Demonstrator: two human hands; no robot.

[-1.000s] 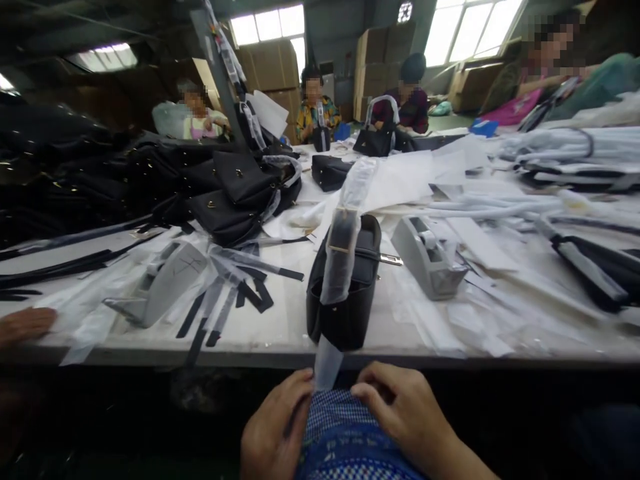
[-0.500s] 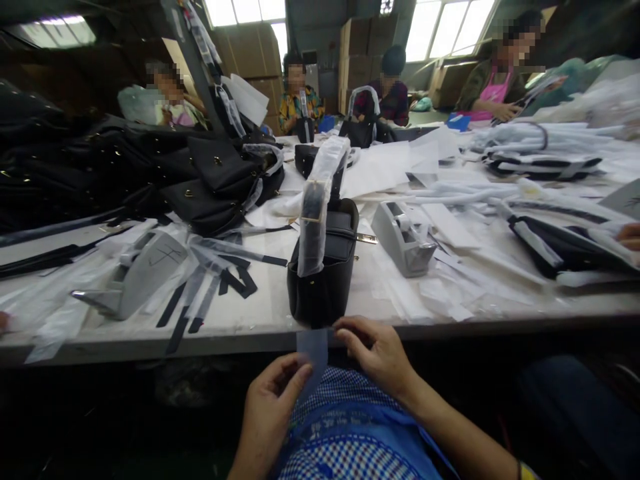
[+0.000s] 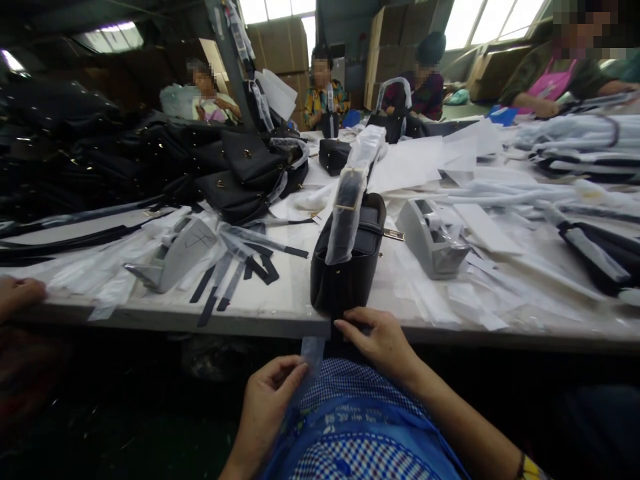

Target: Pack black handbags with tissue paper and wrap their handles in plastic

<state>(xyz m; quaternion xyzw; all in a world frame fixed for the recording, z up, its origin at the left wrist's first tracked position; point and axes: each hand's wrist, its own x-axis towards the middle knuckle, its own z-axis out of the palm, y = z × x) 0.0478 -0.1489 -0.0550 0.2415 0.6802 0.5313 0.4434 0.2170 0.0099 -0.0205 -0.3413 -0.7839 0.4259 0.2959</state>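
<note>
A black handbag (image 3: 350,267) stands upright at the table's near edge, its handle (image 3: 353,193) wrapped in clear plastic and sticking up. My left hand (image 3: 267,407) is below the table edge, its thumb and fingers pinched on a translucent plastic strip (image 3: 313,353). My right hand (image 3: 380,343) is curled at the table edge, fingertips against a dark strap or the strip's upper end just under the handbag's front. Both hands hover over my blue checked apron (image 3: 355,433).
Two grey tape dispensers (image 3: 433,237) (image 3: 175,257) stand right and left of the bag, with loose black straps (image 3: 235,273) and plastic sheets about. A heap of black bags (image 3: 150,167) fills the left. Other people work at the far side; someone's hand (image 3: 20,293) rests at the left edge.
My hands rose from my lap toward the table edge. The plastic strip has been drawn out between them, and my right hand now touches beneath the handbag's front.
</note>
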